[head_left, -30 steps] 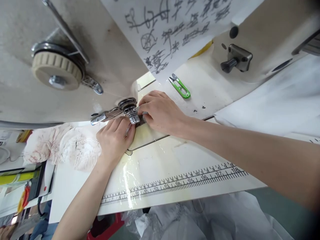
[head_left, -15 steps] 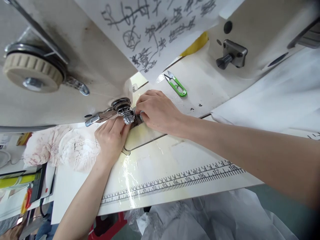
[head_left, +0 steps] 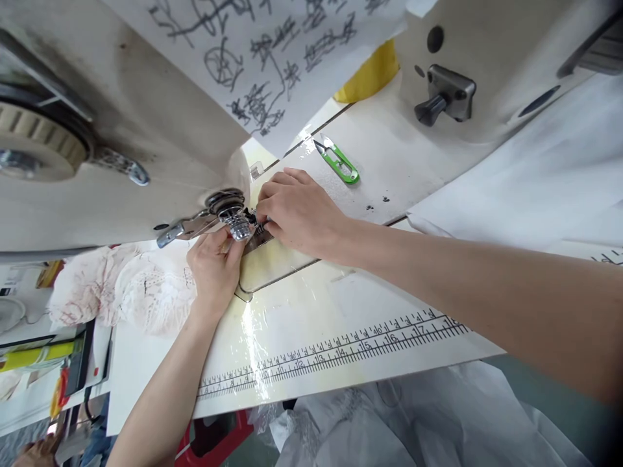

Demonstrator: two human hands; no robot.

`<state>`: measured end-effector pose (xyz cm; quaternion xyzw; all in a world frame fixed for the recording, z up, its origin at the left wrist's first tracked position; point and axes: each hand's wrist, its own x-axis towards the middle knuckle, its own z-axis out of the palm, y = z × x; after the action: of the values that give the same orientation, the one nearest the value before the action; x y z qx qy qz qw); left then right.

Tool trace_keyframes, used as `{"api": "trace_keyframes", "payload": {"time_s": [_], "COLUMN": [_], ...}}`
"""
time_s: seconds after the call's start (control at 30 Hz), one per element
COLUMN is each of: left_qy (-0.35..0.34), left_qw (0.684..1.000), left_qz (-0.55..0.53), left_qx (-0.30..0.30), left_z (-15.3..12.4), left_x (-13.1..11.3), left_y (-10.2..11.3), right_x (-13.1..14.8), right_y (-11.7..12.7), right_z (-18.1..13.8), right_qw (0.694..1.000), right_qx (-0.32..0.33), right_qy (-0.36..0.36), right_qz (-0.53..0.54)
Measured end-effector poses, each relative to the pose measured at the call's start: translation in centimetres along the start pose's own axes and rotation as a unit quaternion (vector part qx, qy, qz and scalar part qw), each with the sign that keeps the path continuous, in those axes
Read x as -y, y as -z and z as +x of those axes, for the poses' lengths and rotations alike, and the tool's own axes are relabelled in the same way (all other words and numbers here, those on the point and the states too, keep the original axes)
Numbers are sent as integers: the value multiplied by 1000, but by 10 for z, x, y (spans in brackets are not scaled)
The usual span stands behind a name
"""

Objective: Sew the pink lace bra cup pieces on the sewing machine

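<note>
Both my hands work under the head of a cream sewing machine (head_left: pixel 146 149), at its needle area. My left hand (head_left: pixel 214 269) lies on the table just left of the metal needle plate (head_left: pixel 272 263), fingers curled up toward the shiny presser-foot parts (head_left: pixel 233 217). My right hand (head_left: pixel 296 211) comes in from the right, its fingertips pinched together right at the presser foot. Whatever the fingers hold is too small to make out. A chrome lever (head_left: pixel 180 228) sticks out to the left of the foot.
Green thread snips (head_left: pixel 338 161) lie on the machine bed behind my right hand. A ruler scale (head_left: pixel 335 353) is printed along the table's front edge. White lace fabric (head_left: pixel 121 288) is heaped at left, white cloth (head_left: pixel 525 188) at right. A handwritten paper (head_left: pixel 263 58) hangs on the machine.
The view has shifted, so machine and table sit lower and further left in the picture. Both hands stay at the presser foot; my left fingers have curled slightly higher toward it.
</note>
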<state>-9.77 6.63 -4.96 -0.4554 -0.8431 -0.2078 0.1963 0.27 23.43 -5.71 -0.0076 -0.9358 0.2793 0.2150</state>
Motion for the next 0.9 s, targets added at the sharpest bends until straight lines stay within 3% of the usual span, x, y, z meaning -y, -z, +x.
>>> {"api": "trace_keyframes", "payload": {"time_s": [0.13, 0.53, 0.9], "left_qy": [1, -167, -37], "left_qw": [1000, 983, 999], "left_qz": [-14, 74, -17], "left_qx": [12, 22, 1], "left_z": [-2, -4, -2], "left_x": [-3, -1, -3], "left_y": [2, 3, 2], "right_x": [2, 0, -1], "right_y": [-1, -1, -2], "right_z": [1, -1, 0], "right_qw": [1000, 1000, 998], "right_qx": [5, -18, -39], "right_qy": [10, -21, -40], "right_qz": [-22, 5, 36]}}
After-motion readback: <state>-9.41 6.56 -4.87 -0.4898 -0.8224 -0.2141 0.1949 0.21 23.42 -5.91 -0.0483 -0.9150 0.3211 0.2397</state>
